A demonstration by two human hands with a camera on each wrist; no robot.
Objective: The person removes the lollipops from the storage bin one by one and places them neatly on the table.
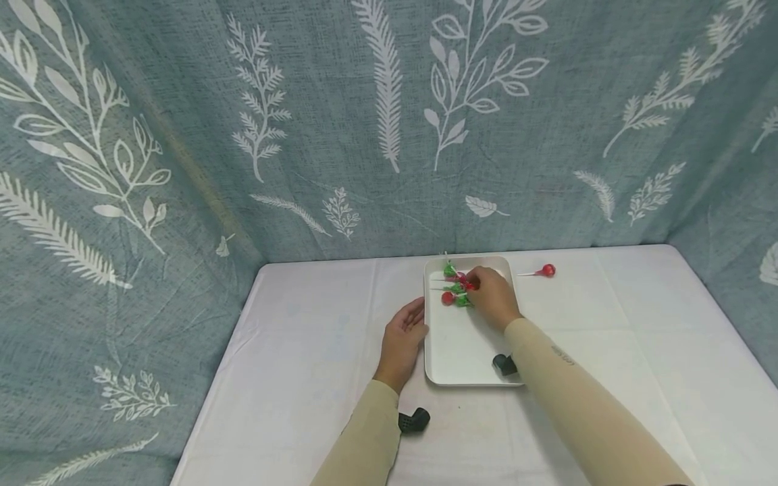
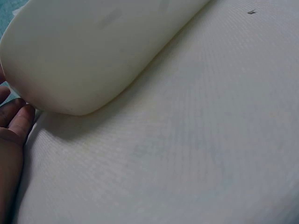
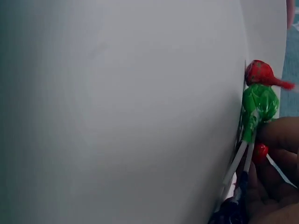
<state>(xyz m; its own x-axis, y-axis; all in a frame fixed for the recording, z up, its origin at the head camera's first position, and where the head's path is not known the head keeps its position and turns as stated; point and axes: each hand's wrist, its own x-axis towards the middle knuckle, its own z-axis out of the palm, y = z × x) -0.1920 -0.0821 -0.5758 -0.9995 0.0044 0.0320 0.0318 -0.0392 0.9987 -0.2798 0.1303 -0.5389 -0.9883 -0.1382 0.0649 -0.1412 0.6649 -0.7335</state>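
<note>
A white rectangular tray [image 1: 468, 344] lies on the table with a cluster of lollipops near its far end. Several are wrapped in green, such as the green lollipop [image 3: 260, 100], and others in red, such as the red lollipop [image 1: 448, 298]. My right hand [image 1: 494, 297] reaches over the tray and pinches a red-wrapped lollipop [image 3: 260, 151] among them; the fingers partly cover it. A dark purple wrapper [image 3: 229, 212] shows beside that hand in the right wrist view. Against the tray's left side, my left hand [image 1: 402, 341] rests with its fingers extended, touching the edge.
Right of the tray, a single red lollipop [image 1: 549, 270] lies on the white-covered table [image 1: 316, 358]. Blue-green curtains [image 1: 340, 128] with white leaf prints hang behind and at both sides. A small dark speck [image 2: 251, 12] lies on the cloth near the tray.
</note>
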